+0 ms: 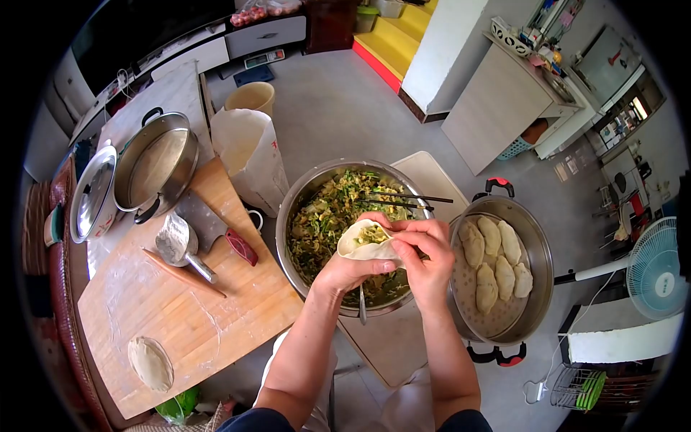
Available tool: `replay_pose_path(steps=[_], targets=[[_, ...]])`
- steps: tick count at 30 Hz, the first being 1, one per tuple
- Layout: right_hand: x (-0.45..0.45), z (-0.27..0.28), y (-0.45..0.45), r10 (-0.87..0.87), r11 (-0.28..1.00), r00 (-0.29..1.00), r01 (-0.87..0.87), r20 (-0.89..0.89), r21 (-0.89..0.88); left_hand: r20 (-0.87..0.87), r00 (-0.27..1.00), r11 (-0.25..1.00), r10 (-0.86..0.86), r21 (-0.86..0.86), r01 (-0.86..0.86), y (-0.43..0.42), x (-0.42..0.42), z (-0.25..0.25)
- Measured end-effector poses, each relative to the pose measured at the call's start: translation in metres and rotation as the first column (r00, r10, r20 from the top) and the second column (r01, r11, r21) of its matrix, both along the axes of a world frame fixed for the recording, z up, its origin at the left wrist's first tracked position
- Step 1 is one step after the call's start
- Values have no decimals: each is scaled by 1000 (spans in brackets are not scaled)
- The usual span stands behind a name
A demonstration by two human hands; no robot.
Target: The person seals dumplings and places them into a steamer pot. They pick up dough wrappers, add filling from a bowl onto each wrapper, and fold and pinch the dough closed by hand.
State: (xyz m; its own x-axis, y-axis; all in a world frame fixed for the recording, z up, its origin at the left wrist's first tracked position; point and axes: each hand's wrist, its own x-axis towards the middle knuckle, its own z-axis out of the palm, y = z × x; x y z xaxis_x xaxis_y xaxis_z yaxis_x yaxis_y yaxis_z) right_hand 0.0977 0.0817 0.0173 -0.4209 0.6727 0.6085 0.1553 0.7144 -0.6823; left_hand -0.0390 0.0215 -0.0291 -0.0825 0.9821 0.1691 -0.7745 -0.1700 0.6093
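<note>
A half-folded dumpling [353,243] with green and yellow filling showing at its top rests in my left hand [347,272], whose fingers curl around it from below. The fingertips of my right hand [426,248] pinch the wrapper's edge on the right side. Both hands are over a large steel bowl [284,248] of chopped vegetable filling [317,223]. Dark chopsticks [410,196] lie across the filling and rim, and a spoon handle [362,306] leans at the near rim. To the right, a steamer pot [543,288] holds several shaped dumplings [486,288].
On the left, a wooden board [245,302] carries dough [150,363], a rolling pin [183,273], a metal scoop [177,241] and a cleaver [201,219]. Behind it stand an empty pan [162,162], a lid [93,194] and a flour bag [252,162]. A fan [658,270] is far right.
</note>
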Motion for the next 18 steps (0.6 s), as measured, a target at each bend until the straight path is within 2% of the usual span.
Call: replay_pose_path(steps=[1, 4, 5, 8, 9, 12, 13, 16, 18], targets=[[2, -1, 2, 31, 999, 999, -31, 4, -21, 5, 1000, 1000, -2, 5, 2, 0, -1, 1], [4, 13, 1, 105, 969, 993, -116, -61, -217, 75, 997, 1000, -3, -5, 4, -1, -6, 6], [14, 1, 13, 166, 934, 985, -172, -47, -314, 129, 992, 999, -6, 44, 0, 0, -5, 11], [15, -4, 19, 300, 714, 854, -497, -425, -493, 196, 981, 999, -9, 38, 2, -1, -9, 10], [17, -9, 22, 336, 551, 785, -612, -520, -568, 233, 972, 999, -13, 51, 1, 0, -9, 7], [11, -24, 22, 419, 330, 684, -728, -597, -601, 298, 954, 995, -41, 95, 13, 2, -6, 6], [8, -28, 21, 476, 336, 683, -723, -554, -604, 307, 950, 996, -52, 87, 26, 3, -3, 8], [4, -34, 11, 363, 363, 741, -670, -564, -647, 256, 965, 996, -61, 82, 42, 2, 6, 13], [2, -30, 10, 341, 393, 744, -668, -575, -631, 146, 989, 995, -27, 94, 13, 1, 10, 19]])
